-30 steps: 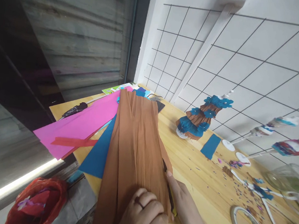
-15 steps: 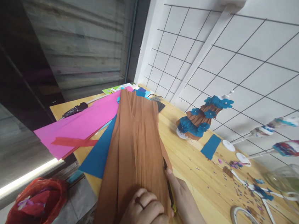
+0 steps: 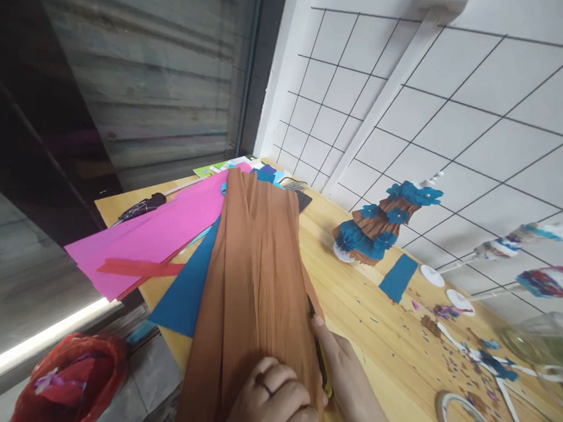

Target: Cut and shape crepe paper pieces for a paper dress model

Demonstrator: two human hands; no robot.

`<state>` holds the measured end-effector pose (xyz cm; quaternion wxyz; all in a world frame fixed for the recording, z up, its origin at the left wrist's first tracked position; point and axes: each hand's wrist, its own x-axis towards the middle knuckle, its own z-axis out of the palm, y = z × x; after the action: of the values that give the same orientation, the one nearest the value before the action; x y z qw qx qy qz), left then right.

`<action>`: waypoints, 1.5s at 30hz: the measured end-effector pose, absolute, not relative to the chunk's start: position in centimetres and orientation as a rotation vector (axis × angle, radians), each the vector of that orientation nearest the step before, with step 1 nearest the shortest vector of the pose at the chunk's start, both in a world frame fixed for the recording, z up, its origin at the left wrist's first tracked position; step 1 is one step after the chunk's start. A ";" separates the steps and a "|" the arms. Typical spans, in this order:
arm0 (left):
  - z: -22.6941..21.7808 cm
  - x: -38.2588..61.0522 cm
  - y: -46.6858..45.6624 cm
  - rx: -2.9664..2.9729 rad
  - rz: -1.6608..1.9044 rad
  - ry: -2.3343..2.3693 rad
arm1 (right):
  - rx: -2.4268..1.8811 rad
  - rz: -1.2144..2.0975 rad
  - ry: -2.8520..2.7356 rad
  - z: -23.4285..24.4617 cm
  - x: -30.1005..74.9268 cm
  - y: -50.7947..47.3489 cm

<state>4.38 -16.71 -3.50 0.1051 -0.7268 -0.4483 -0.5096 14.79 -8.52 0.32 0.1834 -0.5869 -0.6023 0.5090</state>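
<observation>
A long sheet of brown crepe paper (image 3: 266, 263), creased and folded lengthwise, lies over the table toward me. My left hand (image 3: 274, 405), a dark ring on one finger, presses on its near part with the fingers curled against the paper. At the paper's right edge, my right hand (image 3: 346, 362) is closed around a slim black and yellow tool (image 3: 321, 366) that looks like a utility knife. Its dark front end lies along the folded edge, and the fingers hide part of it. Pink paper (image 3: 158, 232) and blue paper (image 3: 187, 288) stick out under the brown sheet's left side.
The wooden table (image 3: 329, 236) carries a blue and brown paper dress figure (image 3: 376, 221), a blue strip (image 3: 398, 277), paper scraps, a tape roll (image 3: 446, 409) and a glass jar (image 3: 534, 338). A red bag-lined bin (image 3: 114, 368) stands below left; a grid-covered wall rises behind.
The view has shifted very slightly. Both hands, the tool and the brown crepe paper stay in nearly the same places.
</observation>
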 end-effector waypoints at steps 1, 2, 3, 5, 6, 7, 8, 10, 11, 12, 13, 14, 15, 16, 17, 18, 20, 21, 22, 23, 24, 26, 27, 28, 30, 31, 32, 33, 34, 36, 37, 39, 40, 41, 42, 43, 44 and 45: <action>-3.5 4.4 -16.7 -2.141 -1.502 -1.321 | -1.658 1.439 -1.706 0.3 14.8 -8.4; -3.5 4.4 -16.6 -2.139 -1.505 -1.321 | -1.668 1.444 -1.712 0.4 14.7 -8.3; -3.4 4.4 -16.5 -2.135 -1.511 -1.318 | -1.679 1.456 -1.718 0.4 14.7 -8.3; -3.4 4.4 -16.4 -2.122 -1.519 -1.317 | -1.704 1.481 -1.719 0.5 14.6 -8.2; -3.3 4.4 -16.4 -2.116 -1.523 -1.314 | -1.714 1.489 -1.717 0.5 14.5 -8.1; -3.3 4.4 -16.4 -2.112 -1.525 -1.308 | -1.720 1.484 -1.715 0.4 14.5 -8.1; -3.3 4.4 -16.4 -2.115 -1.523 -1.303 | -1.718 1.470 -1.715 0.4 14.5 -8.1; -3.4 4.4 -16.5 -2.124 -1.516 -1.300 | -1.707 1.437 -1.707 0.2 14.6 -8.0; -3.5 4.3 -16.5 -2.132 -1.510 -1.303 | -1.696 1.438 -1.701 0.1 14.6 -8.0; -3.6 4.3 -16.5 -2.139 -1.507 -1.309 | -1.691 1.449 -1.687 0.0 14.6 -8.0; -3.6 4.3 -16.5 -2.141 -1.505 -1.314 | -1.685 1.469 -1.671 -0.1 14.6 -8.0; -3.7 4.3 -16.6 -2.139 -1.506 -1.320 | -1.681 1.498 -1.655 -0.1 14.6 -8.0; -3.7 4.3 -16.6 -2.134 -1.507 -1.329 | -1.677 1.523 -1.644 0.0 14.5 -8.1; -3.7 4.3 -16.5 -2.128 -1.507 -1.334 | -1.672 1.541 -1.640 0.1 14.5 -8.2; -3.7 4.3 -16.5 -2.122 -1.508 -1.334 | -1.668 1.554 -1.641 0.2 14.4 -8.2; -3.7 4.3 -16.5 -2.115 -1.510 -1.329 | -1.668 1.562 -1.649 0.4 14.4 -8.2; -3.6 4.3 -16.4 -2.110 -1.516 -1.302 | -1.686 1.561 -1.663 0.8 14.3 -8.2; -3.6 4.3 -16.3 -2.109 -1.516 -1.294 | -1.699 1.556 -1.666 0.9 14.2 -8.2; -3.6 4.3 -16.3 -2.108 -1.517 -1.292 | -1.714 1.556 -1.663 0.9 14.2 -8.1; -3.5 4.3 -16.3 -2.104 -1.519 -1.295 | -1.727 1.559 -1.657 1.0 14.1 -8.1; -3.5 4.3 -16.3 -2.099 -1.520 -1.295 | -1.736 1.564 -1.652 1.0 14.1 -8.0; -3.6 4.2 -16.3 -2.084 -1.522 -1.297 | -1.714 1.577 -1.646 0.9 14.1 -7.9; -3.6 4.2 -16.3 -2.079 -1.524 -1.295 | -1.700 1.579 -1.643 0.8 14.1 -7.9; -3.6 4.2 -16.3 -2.079 -1.523 -1.293 | -1.694 1.577 -1.636 0.7 14.1 -7.9; -3.7 4.2 -16.3 -2.086 -1.522 -1.291 | -1.696 1.574 -1.617 0.7 14.2 -7.9; -3.7 4.2 -16.3 -2.090 -1.521 -1.290 | -1.702 1.577 -1.613 0.7 14.2 -7.9; -3.6 4.1 -16.3 -2.092 -1.519 -1.287 | -1.706 1.581 -1.617 0.7 14.2 -7.9; -3.6 4.1 -16.2 -2.093 -1.517 -1.280 | -1.706 1.586 -1.624 0.7 14.2 -7.9; -3.6 4.1 -16.2 -2.088 -1.513 -1.276 | -1.709 1.587 -1.631 0.8 14.2 -7.9; -3.5 4.1 -16.2 -2.077 -1.510 -1.268 | -1.720 1.582 -1.636 0.8 14.2 -7.9; -3.5 4.1 -16.1 -2.075 -1.511 -1.266 | -1.721 1.580 -1.639 0.8 14.2 -8.0; -3.6 4.2 -16.1 -2.069 -1.525 -1.269 | -1.705 1.565 -1.654 0.7 14.2 -8.0; -3.7 4.2 -16.1 -2.066 -1.538 -1.275 | -1.693 1.555 -1.666 0.7 14.2 -8.0; -3.8 4.3 -16.1 -2.063 -1.550 -1.278 | -1.682 1.542 -1.675 0.7 14.1 -8.1; -3.9 4.3 -16.1 -2.055 -1.557 -1.285 | -1.674 1.534 -1.681 0.6 14.1 -8.1; -4.0 4.4 -16.1 -2.042 -1.562 -1.287 | -1.668 1.531 -1.682 0.6 14.1 -8.1; -4.0 4.4 -16.1 -2.031 -1.560 -1.293 | -1.662 1.537 -1.678 0.7 14.1 -8.1; -4.1 4.4 -16.1 -2.025 -1.550 -1.298 | -1.660 1.553 -1.666 0.7 14.0 -8.0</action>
<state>4.41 -16.06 -4.10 0.1395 -0.7008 -0.4492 -0.5364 14.04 -8.03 0.69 0.1612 -0.5813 -0.5835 0.5438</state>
